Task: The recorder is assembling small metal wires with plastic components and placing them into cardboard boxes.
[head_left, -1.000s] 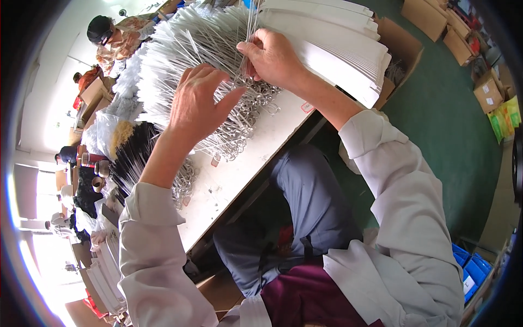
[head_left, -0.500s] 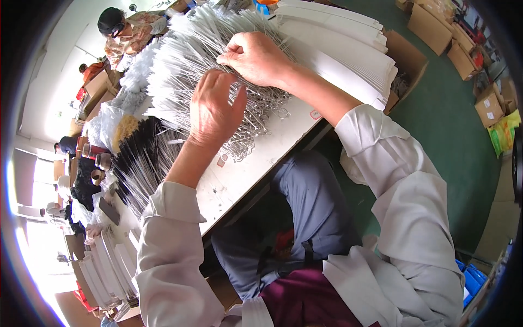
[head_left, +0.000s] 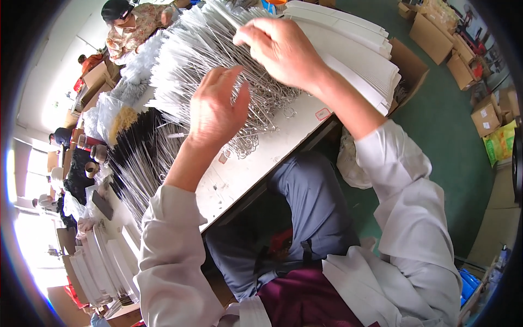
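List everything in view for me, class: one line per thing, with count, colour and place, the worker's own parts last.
White brushes: uncountable, white with silver stems, piled on table
Black brushes: uncountable, black, left of white ones
Table: one, white, centre
Sheets: many, white, stacked right of brushes
Cardboard boxes: several, brown, both sides
Bag: one, yellow-green, far right
Floor: one, green, right
Co-workers: at least two, patterned and orange tops, upper left
Sleeves: two, pale, lower left and right
Trousers: one pair, blue-grey, lower centre
Left hand: one, bare, over white brushes
Right hand: one, bare, upper centre
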`<state>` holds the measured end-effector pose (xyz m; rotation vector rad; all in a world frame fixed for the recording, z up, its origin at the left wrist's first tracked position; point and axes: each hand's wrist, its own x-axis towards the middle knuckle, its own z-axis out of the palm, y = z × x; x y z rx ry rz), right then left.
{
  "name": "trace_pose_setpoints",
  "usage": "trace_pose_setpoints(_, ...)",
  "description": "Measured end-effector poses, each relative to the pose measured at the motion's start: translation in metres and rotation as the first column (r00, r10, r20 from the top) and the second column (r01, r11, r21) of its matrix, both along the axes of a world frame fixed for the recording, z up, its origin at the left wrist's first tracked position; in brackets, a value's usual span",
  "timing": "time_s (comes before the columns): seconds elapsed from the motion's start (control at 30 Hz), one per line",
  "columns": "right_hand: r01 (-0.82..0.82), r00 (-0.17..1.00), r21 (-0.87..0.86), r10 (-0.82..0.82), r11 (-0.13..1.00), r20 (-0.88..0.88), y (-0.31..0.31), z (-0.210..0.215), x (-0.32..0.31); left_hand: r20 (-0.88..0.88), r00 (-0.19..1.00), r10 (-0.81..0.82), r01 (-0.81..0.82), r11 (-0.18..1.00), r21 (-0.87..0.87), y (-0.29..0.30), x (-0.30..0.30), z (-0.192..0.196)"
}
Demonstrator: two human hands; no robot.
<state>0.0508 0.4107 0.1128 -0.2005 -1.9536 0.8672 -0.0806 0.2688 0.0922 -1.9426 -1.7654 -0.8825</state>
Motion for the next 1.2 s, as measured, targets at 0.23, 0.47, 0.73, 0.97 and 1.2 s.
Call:
trace_pose_setpoints(0.23,-0.209,0.975,-0.093,0.215,0.974,0.063,-0.098,-0.053,0.047,0.996,0.089,-0.003,0.422,0.906,-0.035,-0.081,0.012,0.037)
trace_pose_setpoints(0.47,-0.384,0.853,-0.576,0.516,0.722,0.079,-0.173,-0.075,0.043,0.953,0.26,0.154,0.22,0.952,-0.214,-0.142,0.025,0.005)
trace_pose_setpoints(0.73,-0.415,0.694,-0.733,0.709,0.538,0.127,-0.215,-0.097,0.024,0.98,0.109,0.168,0.081,0.981,-0.177,-0.213,0.022,-0.038)
trace_pose_setpoints(0.97,-0.367,0.62,-0.761,0.75,0.536,0.229,-0.255,-0.112,0.016,0.971,0.103,0.215,-0.012,0.977,-0.215,-0.273,0.014,-0.068)
trace_pose_setpoints(1.2,-0.246,0.716,-0.82,0.667,0.517,0.206,-0.255,-0.132,0.003,0.643,0.444,0.624,-0.661,0.712,-0.235,-0.347,-0.069,-0.089)
